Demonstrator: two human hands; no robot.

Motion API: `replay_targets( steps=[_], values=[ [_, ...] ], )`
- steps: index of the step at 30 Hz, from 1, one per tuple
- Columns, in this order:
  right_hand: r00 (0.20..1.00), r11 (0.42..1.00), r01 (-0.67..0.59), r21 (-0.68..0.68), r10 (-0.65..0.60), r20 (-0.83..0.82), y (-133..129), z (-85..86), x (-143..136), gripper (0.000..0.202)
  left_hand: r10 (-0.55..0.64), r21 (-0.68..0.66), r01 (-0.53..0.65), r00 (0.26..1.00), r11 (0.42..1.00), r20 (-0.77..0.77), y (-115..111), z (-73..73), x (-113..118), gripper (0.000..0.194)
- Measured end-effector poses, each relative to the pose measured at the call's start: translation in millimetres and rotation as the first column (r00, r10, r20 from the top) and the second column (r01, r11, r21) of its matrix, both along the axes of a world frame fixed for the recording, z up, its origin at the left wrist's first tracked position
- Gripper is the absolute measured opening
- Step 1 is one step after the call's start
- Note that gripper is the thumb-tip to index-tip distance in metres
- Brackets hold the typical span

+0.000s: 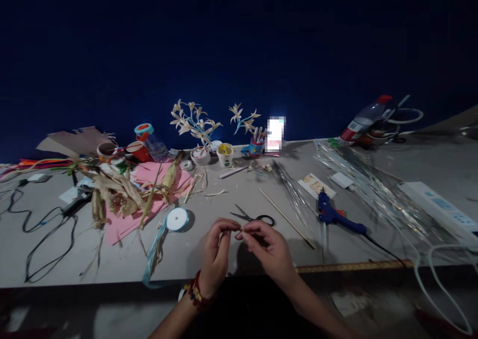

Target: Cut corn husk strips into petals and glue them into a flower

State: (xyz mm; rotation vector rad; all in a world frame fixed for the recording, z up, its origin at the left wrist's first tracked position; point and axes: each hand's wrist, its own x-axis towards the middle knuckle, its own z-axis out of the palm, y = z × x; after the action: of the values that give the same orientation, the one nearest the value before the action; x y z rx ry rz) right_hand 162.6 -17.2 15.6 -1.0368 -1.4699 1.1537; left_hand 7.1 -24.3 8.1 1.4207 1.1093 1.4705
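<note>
My left hand [219, 244] and my right hand [267, 249] meet fingertip to fingertip above the front edge of the table. Both are closed in a pinch. Whatever lies between the fingertips is too small to make out. Just behind the fingers lie black-handled scissors [257, 218], blades apart and pointing left. A thin wooden stick [286, 217] rests to the right of my right hand. Left of my left hand is a spool of light blue ribbon [178, 220], its loose end hanging over the table edge.
Dried corn husks [119, 192] lie on pink paper [115, 224] at left. Husk flowers [192, 120] stand in a cup at the back, near a lit phone [275, 135]. On the right are a blue glue gun [338, 214], wire bundles [368, 194] and a white power strip [440, 209].
</note>
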Motion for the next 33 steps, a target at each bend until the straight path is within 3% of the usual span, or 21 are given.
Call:
replay_targets(
  steps=[3,6,9,14,20,26,33],
  values=[
    [0.986,0.974,0.024,0.227,-0.061,0.157,0.7,0.7,2.1,0.011,0.003,-0.005,-0.004,0.997,1.000,-0.076,-1.1,1.7,-2.3,0.019],
    [0.931,0.866,-0.036,0.498,-0.152,0.331,2.7,4.7,4.0,0.022,-0.031,-0.023,0.031,0.999,0.999,-0.021,-2.9,2.9,-1.6,0.014],
    [0.898,0.793,-0.102,0.601,-0.187,0.399,4.4,8.5,4.3,0.026,-0.038,-0.055,0.041,0.997,0.998,0.067,-3.2,2.0,-0.4,0.011],
    [0.892,0.832,-0.074,0.549,-0.191,0.409,5.0,10.7,5.2,0.014,-0.050,-0.121,0.082,0.969,0.989,0.242,-2.2,3.5,0.3,0.008],
    [0.834,0.787,-0.225,0.574,-0.148,0.531,7.9,13.9,8.9,0.020,-0.036,-0.178,0.073,0.979,0.981,0.200,-2.5,12.6,2.0,0.013],
    [0.857,0.891,-0.143,0.431,-0.106,0.505,7.0,18.4,9.8,0.011,-0.030,-0.174,0.049,0.993,0.984,0.110,-3.5,10.6,-1.5,0.015],
    [0.876,0.924,-0.179,0.337,-0.007,0.483,10.4,27.2,11.6,0.017,-0.135,-0.194,0.153,0.985,0.969,0.104,-4.8,3.7,-6.5,0.016]
  ],
)
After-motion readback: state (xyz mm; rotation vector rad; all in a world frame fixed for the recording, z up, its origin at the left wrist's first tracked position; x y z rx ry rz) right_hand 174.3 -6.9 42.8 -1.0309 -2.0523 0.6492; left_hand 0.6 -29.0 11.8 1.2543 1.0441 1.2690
